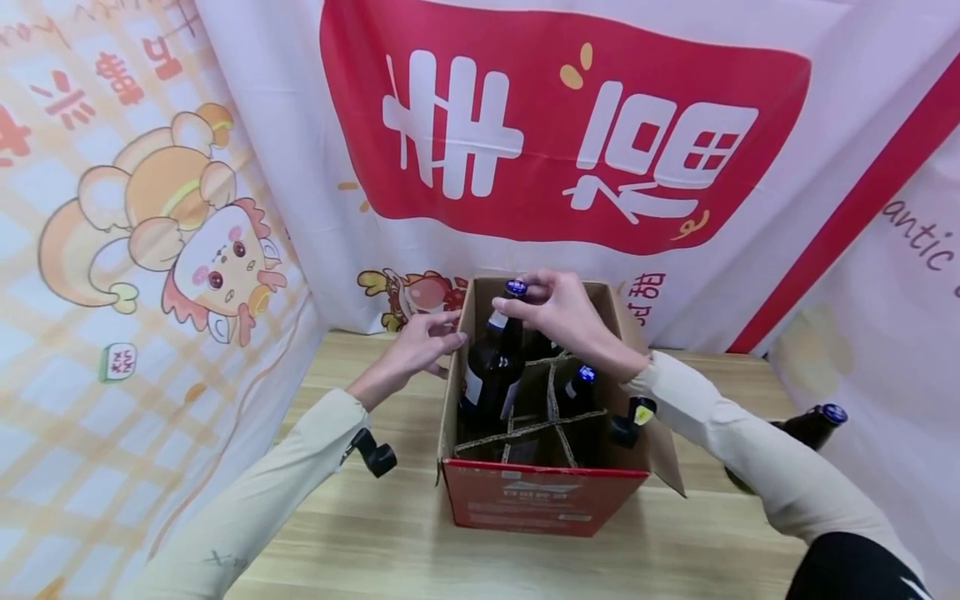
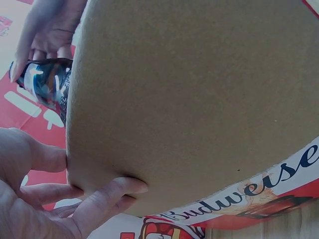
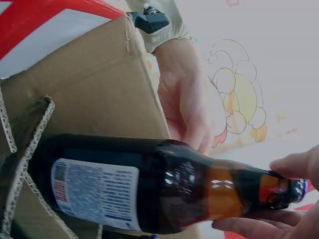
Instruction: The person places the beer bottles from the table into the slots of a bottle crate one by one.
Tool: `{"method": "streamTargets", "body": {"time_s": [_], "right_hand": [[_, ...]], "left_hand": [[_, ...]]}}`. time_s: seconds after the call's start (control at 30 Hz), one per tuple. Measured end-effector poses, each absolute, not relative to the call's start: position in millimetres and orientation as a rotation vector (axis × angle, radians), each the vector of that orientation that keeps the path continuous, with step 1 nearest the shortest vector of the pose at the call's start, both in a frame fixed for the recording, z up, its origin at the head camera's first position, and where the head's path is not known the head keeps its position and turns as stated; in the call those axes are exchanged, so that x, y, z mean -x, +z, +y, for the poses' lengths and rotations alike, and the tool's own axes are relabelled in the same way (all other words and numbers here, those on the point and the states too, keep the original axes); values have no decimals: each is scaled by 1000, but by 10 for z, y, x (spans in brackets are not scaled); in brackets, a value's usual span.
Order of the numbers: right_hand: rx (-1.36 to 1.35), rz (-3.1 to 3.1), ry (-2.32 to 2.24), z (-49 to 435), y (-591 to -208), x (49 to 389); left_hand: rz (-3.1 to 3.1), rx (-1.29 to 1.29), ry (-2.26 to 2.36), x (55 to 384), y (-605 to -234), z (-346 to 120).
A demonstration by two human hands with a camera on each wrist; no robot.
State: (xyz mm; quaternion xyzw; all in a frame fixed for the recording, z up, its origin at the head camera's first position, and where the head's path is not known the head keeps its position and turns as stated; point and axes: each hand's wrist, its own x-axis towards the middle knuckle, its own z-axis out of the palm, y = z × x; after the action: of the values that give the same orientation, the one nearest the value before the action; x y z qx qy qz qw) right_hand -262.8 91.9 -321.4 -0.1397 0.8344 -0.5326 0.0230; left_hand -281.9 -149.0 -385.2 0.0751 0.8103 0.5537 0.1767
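Note:
A brown glass beer bottle [image 1: 493, 371] stands slightly tilted in the left part of the cardboard box [image 1: 547, 500], its base hidden among the divider's [image 1: 553, 396] compartments. My right hand [image 1: 566, 317] grips its neck just under the blue cap, thumb on one side and fingers on the other. In the right wrist view the bottle's [image 3: 187, 184] white back label shows. At the box's left side, my left hand [image 1: 412, 346] holds the upright cardboard flap [image 2: 199, 99] near its far corner, its fingers bent against the board.
Another blue-capped bottle [image 1: 583, 387] sits in a compartment of the box. One more bottle [image 1: 813, 427] stands on the wooden table [image 1: 360, 517] at the right, partly hidden by my right sleeve. Printed cloth [image 1: 450, 242] hangs behind the box and along both sides.

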Motion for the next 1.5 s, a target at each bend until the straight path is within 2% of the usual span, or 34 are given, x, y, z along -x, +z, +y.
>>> {"method": "streamTargets", "body": {"time_s": [0.27, 0.47, 0.97, 1.5], "right_hand": [[712, 2675, -1419, 804, -3123, 2690], [814, 2723, -1224, 740, -3231, 2736], [833, 2594, -818, 576, -3852, 2887], [682, 2258, -800, 625, -3763, 2900]], "left_hand": [[2307, -223, 1560, 2823, -3808, -1483], [2275, -221, 1569, 2831, -3828, -1474], [2284, -210, 1578, 2807, -3833, -1454], [2288, -229, 1572, 2825, -3857, -1456]]}}
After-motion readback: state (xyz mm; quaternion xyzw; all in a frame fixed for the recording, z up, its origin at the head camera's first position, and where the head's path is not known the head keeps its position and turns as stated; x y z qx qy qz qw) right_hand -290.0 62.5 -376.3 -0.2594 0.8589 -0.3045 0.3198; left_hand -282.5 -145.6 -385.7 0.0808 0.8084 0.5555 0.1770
